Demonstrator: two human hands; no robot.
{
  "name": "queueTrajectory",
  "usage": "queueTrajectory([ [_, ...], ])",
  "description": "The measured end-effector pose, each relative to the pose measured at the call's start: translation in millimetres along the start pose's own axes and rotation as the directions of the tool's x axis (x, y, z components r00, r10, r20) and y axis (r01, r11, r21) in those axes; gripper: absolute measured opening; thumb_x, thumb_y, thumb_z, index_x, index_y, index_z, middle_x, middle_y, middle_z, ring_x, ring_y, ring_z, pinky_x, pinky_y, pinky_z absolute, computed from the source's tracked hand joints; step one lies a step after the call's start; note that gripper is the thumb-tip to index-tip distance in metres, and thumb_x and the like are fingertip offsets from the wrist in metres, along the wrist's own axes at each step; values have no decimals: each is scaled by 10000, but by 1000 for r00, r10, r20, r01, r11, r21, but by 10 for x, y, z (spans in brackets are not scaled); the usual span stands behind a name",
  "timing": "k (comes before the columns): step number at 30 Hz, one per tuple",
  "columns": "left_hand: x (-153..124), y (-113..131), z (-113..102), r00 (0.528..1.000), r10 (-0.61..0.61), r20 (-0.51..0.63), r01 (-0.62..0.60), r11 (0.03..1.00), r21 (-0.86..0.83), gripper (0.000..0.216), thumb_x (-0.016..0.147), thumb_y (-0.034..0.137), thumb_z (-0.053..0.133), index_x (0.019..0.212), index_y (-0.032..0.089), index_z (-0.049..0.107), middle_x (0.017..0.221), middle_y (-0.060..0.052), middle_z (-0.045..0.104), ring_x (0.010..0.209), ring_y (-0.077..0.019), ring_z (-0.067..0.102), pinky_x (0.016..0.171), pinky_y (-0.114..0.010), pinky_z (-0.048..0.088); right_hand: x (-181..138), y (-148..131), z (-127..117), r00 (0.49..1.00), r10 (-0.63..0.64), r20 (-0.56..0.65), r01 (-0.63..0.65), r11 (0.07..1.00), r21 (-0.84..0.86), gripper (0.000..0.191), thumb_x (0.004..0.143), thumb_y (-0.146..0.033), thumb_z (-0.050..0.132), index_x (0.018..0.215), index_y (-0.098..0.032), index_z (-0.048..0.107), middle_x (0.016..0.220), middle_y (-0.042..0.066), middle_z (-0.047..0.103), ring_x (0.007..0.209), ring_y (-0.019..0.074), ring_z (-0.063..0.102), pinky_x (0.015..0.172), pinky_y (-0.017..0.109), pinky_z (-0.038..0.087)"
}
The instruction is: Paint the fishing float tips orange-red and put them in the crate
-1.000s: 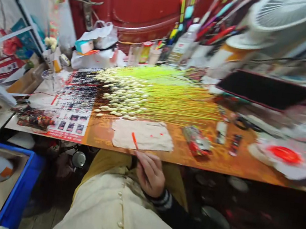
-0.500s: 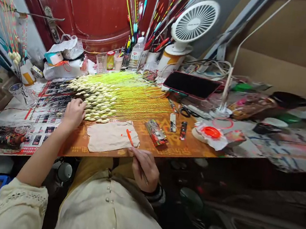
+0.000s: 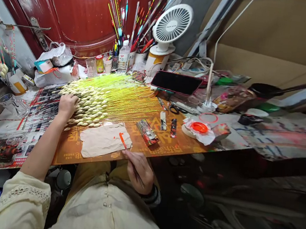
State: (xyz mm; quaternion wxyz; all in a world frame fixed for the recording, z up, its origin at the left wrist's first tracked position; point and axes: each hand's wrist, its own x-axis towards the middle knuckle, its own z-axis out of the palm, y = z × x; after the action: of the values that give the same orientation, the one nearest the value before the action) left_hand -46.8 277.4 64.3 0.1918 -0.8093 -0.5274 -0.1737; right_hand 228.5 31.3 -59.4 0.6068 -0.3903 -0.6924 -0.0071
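A spread of fishing floats (image 3: 92, 101) with pale bodies and yellow-green stems lies fanned across the table. My left hand (image 3: 67, 104) rests on the left end of that spread, fingers curled over the pale bodies; whether it grips one is hidden. My right hand (image 3: 138, 171) sits at the table's near edge and pinches a thin brush (image 3: 123, 141) with an orange-red tip. The tip lies over a beige cloth (image 3: 104, 143) marked with small red spots.
A white desk fan (image 3: 170, 24) and cups of upright floats (image 3: 131, 21) stand at the back by a red door (image 3: 72, 2). A dark tablet (image 3: 175, 82), scissors (image 3: 174, 109), a red paint dish (image 3: 199, 127) and a glass (image 3: 13, 103) also sit on the table.
My left hand came from the far left onto the floats and has since slid slightly left along them. The view has swung right and steadied. My right hand keeps the brush.
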Motion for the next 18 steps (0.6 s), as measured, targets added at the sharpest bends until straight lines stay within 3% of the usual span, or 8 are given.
queueTrajectory([
  [3,-112,69,-130,991,8,-135,-14,999,-46,352,990,361,378,934,210,690,865,-84,650,849,-223,563,809,-359,390,-8,-6,-21,1000,1,-6,-1,1000,11,573,856,-6,509,1387,-220,512,1100,108,702,1000,216,664,802,395,582],
  [7,-417,379,-313,959,71,-273,-102,990,-100,341,1003,344,361,1079,226,672,876,-82,630,834,-204,561,779,-342,410,1,-11,-83,997,-71,9,71,997,18,565,866,-47,501,1405,-216,496,1099,103,708,960,206,673,788,380,592],
  [13,-1073,1036,-396,916,317,-247,-355,926,-127,243,979,232,438,1112,265,638,795,-47,631,714,-160,543,656,-313,400,171,44,-122,974,-217,59,216,976,22,570,880,-94,507,1437,-205,460,1106,120,706,1002,221,687,797,361,609],
  [18,-1495,1272,-448,908,371,-194,-403,900,-164,242,975,216,434,1136,258,609,819,-37,652,722,-145,560,664,-297,435,254,84,-85,979,-193,70,198,978,-71,639,856,-55,539,1471,-172,409,1251,166,647,1115,252,660,905,391,590],
])
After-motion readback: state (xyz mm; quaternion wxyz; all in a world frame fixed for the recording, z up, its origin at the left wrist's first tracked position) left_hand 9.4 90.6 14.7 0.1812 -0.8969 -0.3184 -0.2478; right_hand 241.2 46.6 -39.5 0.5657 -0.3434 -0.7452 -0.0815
